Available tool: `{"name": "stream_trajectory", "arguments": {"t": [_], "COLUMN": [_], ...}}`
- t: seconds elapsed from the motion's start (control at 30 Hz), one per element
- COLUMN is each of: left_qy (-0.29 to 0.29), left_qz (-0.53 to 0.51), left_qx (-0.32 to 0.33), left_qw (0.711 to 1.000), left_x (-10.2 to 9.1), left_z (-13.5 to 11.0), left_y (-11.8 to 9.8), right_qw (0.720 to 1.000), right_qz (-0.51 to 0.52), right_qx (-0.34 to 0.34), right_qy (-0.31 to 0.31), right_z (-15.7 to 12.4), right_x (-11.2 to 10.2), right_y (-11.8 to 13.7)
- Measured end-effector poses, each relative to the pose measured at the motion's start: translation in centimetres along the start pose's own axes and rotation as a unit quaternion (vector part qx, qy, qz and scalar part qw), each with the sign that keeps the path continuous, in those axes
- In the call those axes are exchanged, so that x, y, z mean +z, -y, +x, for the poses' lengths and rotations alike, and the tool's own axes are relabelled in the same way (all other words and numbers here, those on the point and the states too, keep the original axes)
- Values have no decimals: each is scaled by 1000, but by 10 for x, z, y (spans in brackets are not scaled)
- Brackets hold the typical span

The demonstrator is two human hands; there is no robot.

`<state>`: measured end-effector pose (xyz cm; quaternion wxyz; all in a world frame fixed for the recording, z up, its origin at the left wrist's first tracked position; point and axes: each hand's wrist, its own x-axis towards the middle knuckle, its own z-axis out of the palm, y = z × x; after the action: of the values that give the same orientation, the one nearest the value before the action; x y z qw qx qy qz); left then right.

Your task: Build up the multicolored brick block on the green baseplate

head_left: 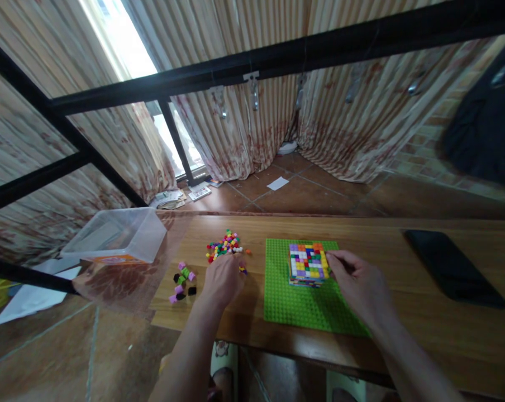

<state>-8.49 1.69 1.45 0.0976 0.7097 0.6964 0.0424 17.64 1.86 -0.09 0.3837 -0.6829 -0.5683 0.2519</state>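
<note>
A block built of many-coloured toy bricks stands on a green studded baseplate on the wooden table. My right hand is at the block's right side, its thumb and forefinger closed together against the upper right edge. My left hand reaches down, palm under, at the near side of a pile of small loose bricks. Its fingertips are hidden behind the back of the hand, and a few yellow and purple bricks show just to their right. Larger pink, green and black bricks lie scattered to its left.
A dark phone lies on the table at the right. To the left stands a clear plastic bin. A black metal rail with hanging clips crosses beyond the table, before striped curtains. Two slippered feet show below the table.
</note>
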Motion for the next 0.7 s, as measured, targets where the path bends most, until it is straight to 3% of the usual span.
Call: {"name": "stream_trajectory", "arguments": {"t": [0.13,0.43,0.57,0.7], "left_qy": [-18,3,-49,-119], "left_qz": [10,13,-104,-275], "left_qx": [15,38,62,138], "left_qw": [1000,999,991,944], "left_x": [4,11,9,4], "left_z": [1,7,7,6], "left_y": [-5,-22,-30,-45], "right_qw": [1000,1000,1000,1000], "right_qz": [5,5,11,12], "right_qx": [-4,-25,-22,-28], "right_qy": [6,4,12,3], "right_z": [2,2,3,5], "right_x": [0,1,2,4], "right_y": [-1,-5,-2,2]}}
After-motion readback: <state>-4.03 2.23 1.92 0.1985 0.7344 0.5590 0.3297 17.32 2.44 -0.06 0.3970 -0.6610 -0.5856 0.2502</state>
